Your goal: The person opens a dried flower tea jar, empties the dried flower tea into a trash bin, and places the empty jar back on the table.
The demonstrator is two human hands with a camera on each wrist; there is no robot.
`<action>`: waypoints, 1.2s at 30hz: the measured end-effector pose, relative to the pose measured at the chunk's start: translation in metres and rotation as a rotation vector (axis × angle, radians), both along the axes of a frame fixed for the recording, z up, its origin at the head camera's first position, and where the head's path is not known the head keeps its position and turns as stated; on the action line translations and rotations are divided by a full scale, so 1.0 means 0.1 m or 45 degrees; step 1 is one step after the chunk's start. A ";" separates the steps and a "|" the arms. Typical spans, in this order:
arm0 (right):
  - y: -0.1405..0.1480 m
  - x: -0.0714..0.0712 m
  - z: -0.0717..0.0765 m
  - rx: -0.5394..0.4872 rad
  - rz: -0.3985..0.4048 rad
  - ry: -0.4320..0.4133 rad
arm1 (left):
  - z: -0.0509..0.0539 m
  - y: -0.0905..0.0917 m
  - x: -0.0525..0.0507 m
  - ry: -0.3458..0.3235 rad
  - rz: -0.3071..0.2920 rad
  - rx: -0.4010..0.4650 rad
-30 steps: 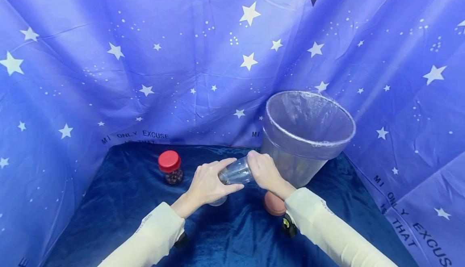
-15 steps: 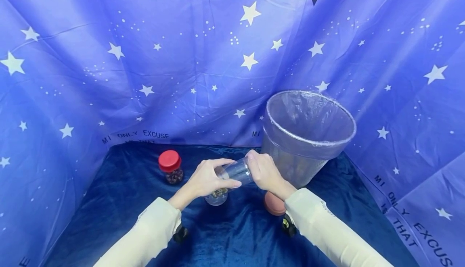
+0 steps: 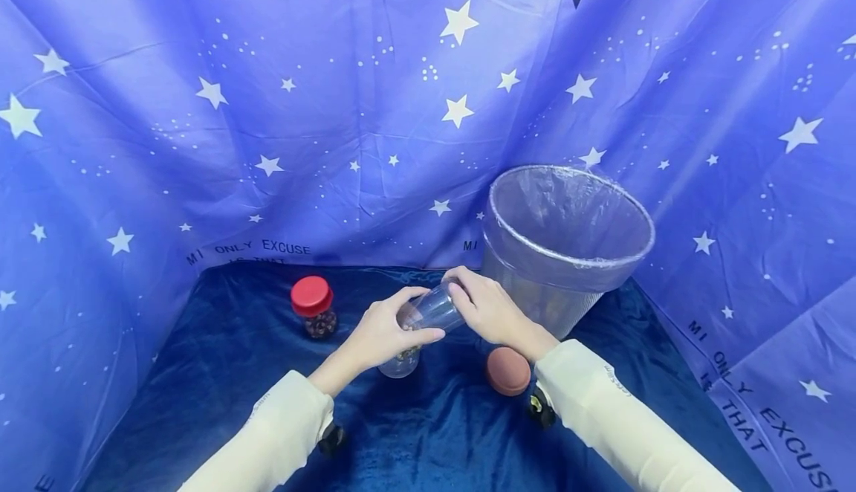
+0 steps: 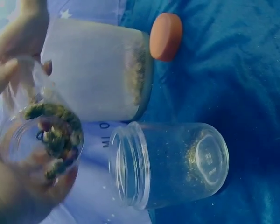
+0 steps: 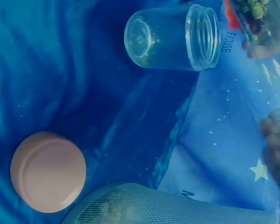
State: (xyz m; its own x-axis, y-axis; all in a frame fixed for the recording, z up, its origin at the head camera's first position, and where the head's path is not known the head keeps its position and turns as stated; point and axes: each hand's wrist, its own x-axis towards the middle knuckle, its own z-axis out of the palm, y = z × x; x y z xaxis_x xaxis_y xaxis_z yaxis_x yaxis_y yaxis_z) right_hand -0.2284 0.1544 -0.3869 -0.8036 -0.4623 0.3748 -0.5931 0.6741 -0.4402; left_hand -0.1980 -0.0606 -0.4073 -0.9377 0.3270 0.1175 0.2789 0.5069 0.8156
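Observation:
My left hand (image 3: 380, 332) grips the lower left part of a clear jar (image 3: 436, 308), thumb on the near side and fingers on the far side. My right hand (image 3: 491, 308) holds its raised right end. The held jar is tilted, and green and dark dried bits (image 4: 58, 135) gather at its lower end. Just below stands a second clear jar (image 4: 172, 163), uncapped and upright on the cloth, with fine crumbs (image 4: 193, 161) at its bottom. An orange-pink lid (image 3: 508, 371) lies below my right hand. Which end of the held jar is its mouth, I cannot tell.
A mesh bin (image 3: 568, 276) with a clear liner stands behind my right hand. On the left is a jar with a red lid (image 3: 312, 296) and dark contents. Dark blue velvet cloth (image 3: 428, 432) covers the table, and a starry curtain (image 3: 361, 105) hangs around it.
The lower end of the held jar has shifted slightly left, over the standing jar. My right hand has risen a little and its fingers have moved on the jar's end, uncovering more of the lid.

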 end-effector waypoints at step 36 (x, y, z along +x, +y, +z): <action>-0.01 0.18 0.13 -0.060 -0.199 -0.219 | -0.30 0.15 0.11 0.763 0.032 0.044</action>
